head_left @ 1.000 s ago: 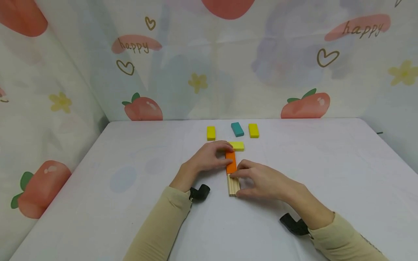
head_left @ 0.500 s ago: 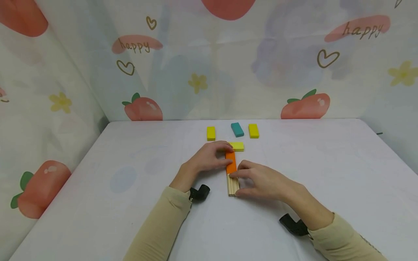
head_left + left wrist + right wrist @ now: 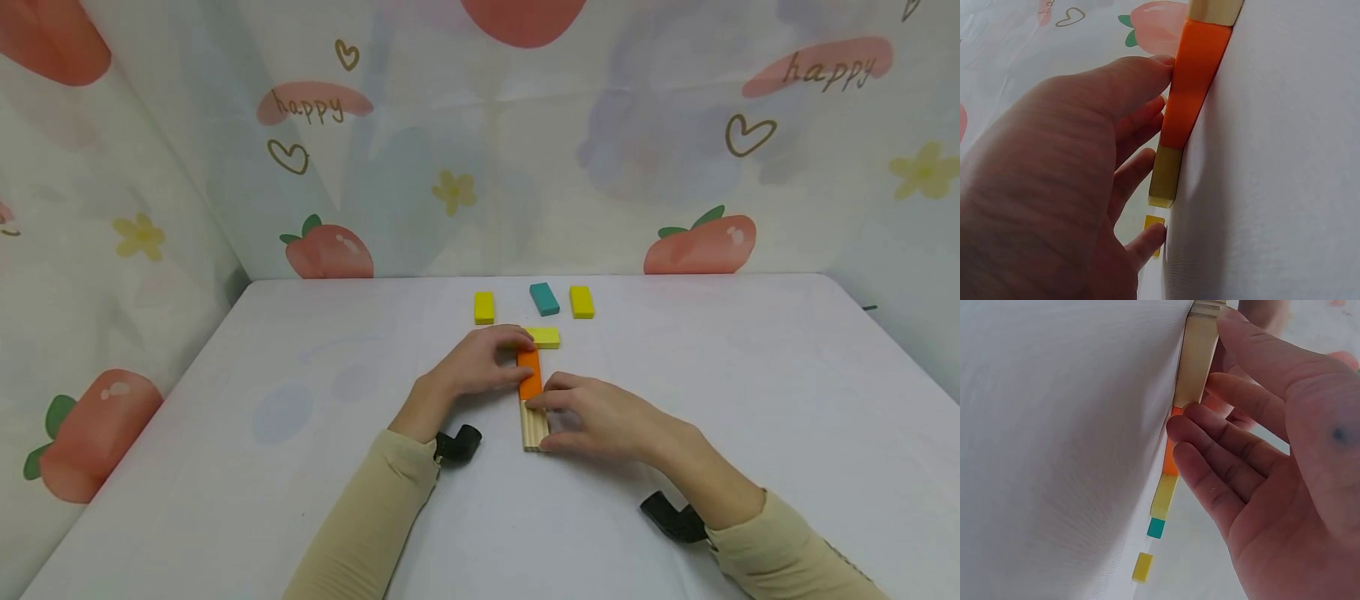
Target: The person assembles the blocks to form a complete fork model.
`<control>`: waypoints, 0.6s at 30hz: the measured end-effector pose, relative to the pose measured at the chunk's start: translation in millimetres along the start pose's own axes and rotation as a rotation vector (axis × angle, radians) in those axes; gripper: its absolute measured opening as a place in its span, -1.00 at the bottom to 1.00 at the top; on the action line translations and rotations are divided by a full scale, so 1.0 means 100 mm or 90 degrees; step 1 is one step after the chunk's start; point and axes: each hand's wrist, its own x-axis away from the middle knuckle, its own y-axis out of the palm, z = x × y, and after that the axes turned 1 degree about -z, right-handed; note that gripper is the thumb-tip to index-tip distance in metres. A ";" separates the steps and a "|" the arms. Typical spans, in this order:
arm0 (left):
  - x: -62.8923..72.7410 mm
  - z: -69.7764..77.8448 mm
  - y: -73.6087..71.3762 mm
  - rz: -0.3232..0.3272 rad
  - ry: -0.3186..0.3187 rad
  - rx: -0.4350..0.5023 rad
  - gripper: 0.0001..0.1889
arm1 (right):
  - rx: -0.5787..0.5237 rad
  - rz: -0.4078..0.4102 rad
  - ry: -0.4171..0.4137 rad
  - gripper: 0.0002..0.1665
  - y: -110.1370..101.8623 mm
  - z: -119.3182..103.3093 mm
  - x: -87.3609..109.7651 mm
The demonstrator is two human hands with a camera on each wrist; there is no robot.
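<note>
In the head view an orange block [image 3: 530, 387] and a pale wooden block [image 3: 533, 429] with lines along its top lie end to end on the white table. My left hand [image 3: 476, 362] holds the orange block from the left, thumb on its nearer part and fingers at the far end. A yellow block [image 3: 547, 337] lies crosswise there, partly hidden by those fingers. My right hand [image 3: 611, 417] pinches the wooden block [image 3: 1196, 359], thumb at the near end and index finger by the orange joint. Its other fingers sit beside the row in the right wrist view.
Behind the row lie a yellow block [image 3: 483, 307] on the left, a teal block [image 3: 544, 299] in the middle and another yellow block [image 3: 581, 302] on the right. A patterned cloth [image 3: 480, 150] rises at the table's back edge.
</note>
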 end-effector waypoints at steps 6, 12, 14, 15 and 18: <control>0.00 0.00 0.00 0.000 0.002 -0.001 -0.64 | -0.004 0.004 -0.005 -0.46 0.00 -0.01 0.00; 0.00 0.00 -0.01 0.001 0.003 -0.001 -0.64 | 0.008 0.004 -0.006 -0.46 -0.01 -0.03 0.00; 0.00 0.00 -0.01 0.000 0.004 0.001 -0.64 | 0.013 0.003 -0.004 -0.46 -0.01 -0.03 0.00; 0.01 0.01 -0.01 0.000 0.006 0.002 -0.64 | 0.014 0.001 -0.002 -0.45 -0.01 -0.04 0.00; 0.01 0.01 -0.01 0.002 0.009 0.004 -0.64 | 0.016 -0.001 0.000 -0.45 -0.01 -0.04 0.01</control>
